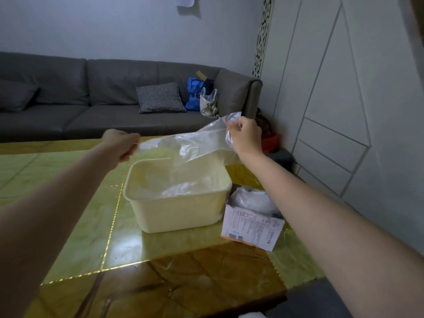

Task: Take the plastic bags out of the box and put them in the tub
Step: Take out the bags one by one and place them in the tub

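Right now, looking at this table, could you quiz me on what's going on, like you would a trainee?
1. True or false: both hands, left hand and right hand, have a grip on the clear plastic bag.
2. Where is that bag held? A) above the cream rectangular plastic tub B) flat on the green glossy table C) on the grey sofa
3. Which side of the tub is the printed white cardboard box on, from the wearer's view?

Key: 1 true; 2 A; 3 right.
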